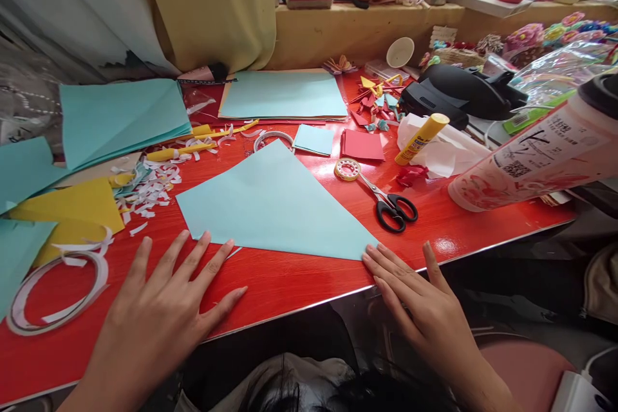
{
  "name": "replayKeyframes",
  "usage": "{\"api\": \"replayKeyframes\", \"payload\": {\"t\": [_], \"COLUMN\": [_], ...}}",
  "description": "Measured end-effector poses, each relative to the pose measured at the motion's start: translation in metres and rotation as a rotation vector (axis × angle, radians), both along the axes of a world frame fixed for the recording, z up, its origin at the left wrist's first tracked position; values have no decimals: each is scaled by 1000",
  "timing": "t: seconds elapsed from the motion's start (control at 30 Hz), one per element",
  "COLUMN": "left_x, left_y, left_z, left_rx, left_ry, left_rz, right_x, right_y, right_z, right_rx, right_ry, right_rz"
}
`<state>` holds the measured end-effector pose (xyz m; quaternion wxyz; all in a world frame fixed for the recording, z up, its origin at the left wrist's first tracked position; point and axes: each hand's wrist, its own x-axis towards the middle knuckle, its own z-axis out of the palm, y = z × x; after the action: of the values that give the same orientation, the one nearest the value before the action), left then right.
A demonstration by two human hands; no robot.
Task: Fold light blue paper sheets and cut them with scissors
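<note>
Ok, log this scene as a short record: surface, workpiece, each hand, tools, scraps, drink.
surface: red table
workpiece: blue sheet, lying flat
left hand: open, fingers spread, fingertips at the sheet's near edge
right hand: open, fingertips at the sheet's right corner
tools: black-handled scissors, glue stick, large tape roll
scraps: white strips, left of the sheet
drink: lidded cup, far right

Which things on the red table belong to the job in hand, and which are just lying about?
In the job:
- blue sheet, at the fingertips of the left hand and right hand
- possibly scissors and glue stick

Apparently just lying about:
- pink drink cup
- white paper scraps
</note>
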<state>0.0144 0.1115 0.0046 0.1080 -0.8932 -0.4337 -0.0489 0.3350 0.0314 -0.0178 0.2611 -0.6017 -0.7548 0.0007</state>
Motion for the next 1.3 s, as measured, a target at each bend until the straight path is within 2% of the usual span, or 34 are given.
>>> {"api": "replayKeyframes", "payload": {"t": [0.2, 0.43, 0.63, 0.7, 0.77, 0.87, 1.03, 1.13, 1.2, 1.3], "left_x": [-2, -4, -6, -6, -5, -5, -8, -11, -9, 4], "left_y": [-3, -2, -1, -1, -1, -1, -3, -8, -13, -30], "left_z": [-4, -2, -5, -8, -10, -14, -14, -11, -8, -5], "left_rx": [-55, -66, -48, -33, -8, 27, 96, 234, 300, 252], "left_ry": [13, 23, -12, -35, -57, -77, -122, -162, -200, -296], "left_rz": [46, 20, -4, 12, 59, 119, 141, 124, 83, 50], "right_x": [19, 34, 44, 37, 21, -11, -41, -44, -48, -64], "right_y": [-10, -23, -38, -35, -25, 1, 33, 34, 30, 15], "right_z": [2, 0, -4, -1, 4, 11, 15, 18, 22, 29], "right_rx": [-46, -26, 156, 215, 226, 190, 191, 241, 250, 206], "right_ry": [-216, -299, -213, -144, -114, -189, -326, -364, -306, -146], "right_rz": [26, -59, -309, -260, -124, 47, 148, 192, 184, 192]}}
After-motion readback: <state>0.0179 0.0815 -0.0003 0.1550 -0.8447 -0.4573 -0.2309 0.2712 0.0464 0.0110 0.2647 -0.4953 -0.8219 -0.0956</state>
